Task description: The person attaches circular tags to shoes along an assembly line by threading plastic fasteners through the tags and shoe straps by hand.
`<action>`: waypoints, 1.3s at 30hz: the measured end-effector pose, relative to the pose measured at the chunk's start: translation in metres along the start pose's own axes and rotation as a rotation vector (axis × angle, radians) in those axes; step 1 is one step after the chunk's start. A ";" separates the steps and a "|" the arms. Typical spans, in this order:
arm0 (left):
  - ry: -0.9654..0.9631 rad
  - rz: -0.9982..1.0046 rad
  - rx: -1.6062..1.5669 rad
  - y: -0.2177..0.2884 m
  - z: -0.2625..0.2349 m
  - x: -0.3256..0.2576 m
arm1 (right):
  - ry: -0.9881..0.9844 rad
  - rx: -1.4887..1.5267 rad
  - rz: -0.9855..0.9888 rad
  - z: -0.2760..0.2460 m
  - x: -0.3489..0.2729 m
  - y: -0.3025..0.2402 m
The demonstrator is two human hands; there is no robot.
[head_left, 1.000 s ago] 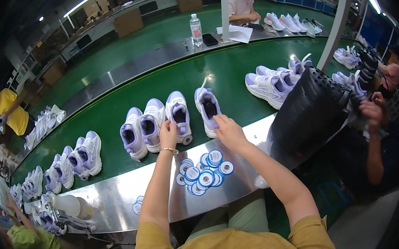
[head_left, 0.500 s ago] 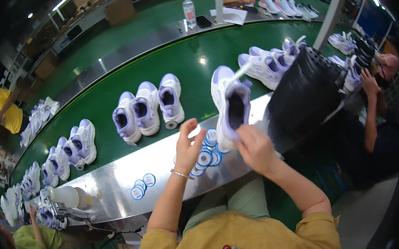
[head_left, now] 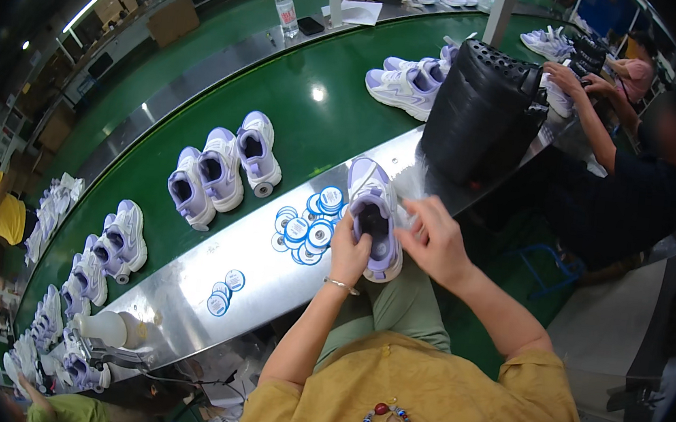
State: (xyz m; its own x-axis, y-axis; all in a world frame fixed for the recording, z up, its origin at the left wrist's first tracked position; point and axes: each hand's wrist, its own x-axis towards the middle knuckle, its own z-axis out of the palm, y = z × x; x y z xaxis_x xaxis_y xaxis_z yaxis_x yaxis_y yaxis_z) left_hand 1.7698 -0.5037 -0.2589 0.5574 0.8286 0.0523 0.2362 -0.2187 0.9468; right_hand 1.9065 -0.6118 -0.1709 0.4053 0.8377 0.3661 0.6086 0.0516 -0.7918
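A white and lavender sneaker (head_left: 373,218) is held over the near edge of the metal ledge, toe pointing away from me. My left hand (head_left: 349,251) grips its left side, thumb at the opening. By the right side of the shoe, the fingers of my right hand (head_left: 431,238) are closed on a whitish, see-through strip (head_left: 412,187), smeared by motion; its kind is unclear. Left of the shoe lies a loose pile of round blue-rimmed labels (head_left: 297,230), with a smaller group of labels (head_left: 218,304) farther left.
Three matching sneakers (head_left: 220,169) stand on the green belt (head_left: 304,139), with more sneakers (head_left: 403,87) farther right. A black perforated bin (head_left: 481,115) stands on the metal ledge (head_left: 182,310). A whitish container (head_left: 103,328) is at lower left. A co-worker's hand (head_left: 566,78) is beyond the bin.
The sneaker has come off the belt side toward me, and my left hand has closed on it. My right hand has left its heel for the whitish strip. The view has shifted.
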 end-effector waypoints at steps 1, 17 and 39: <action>0.007 0.044 0.025 -0.003 0.004 0.002 | 0.005 -0.001 -0.003 -0.001 0.014 0.003; -0.012 -0.006 0.003 -0.024 0.022 0.017 | -0.568 -0.235 -0.290 0.021 0.042 0.030; 0.020 0.619 0.654 0.056 -0.005 0.026 | -0.160 0.412 -0.141 0.012 0.081 0.080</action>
State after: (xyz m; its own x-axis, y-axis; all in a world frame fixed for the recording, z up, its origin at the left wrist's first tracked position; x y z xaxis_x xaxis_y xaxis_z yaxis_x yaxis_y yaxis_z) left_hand 1.7928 -0.4919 -0.2031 0.7227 0.4723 0.5046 0.3075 -0.8736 0.3773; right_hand 1.9797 -0.5328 -0.2104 0.2078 0.8786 0.4300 0.3155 0.3559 -0.8797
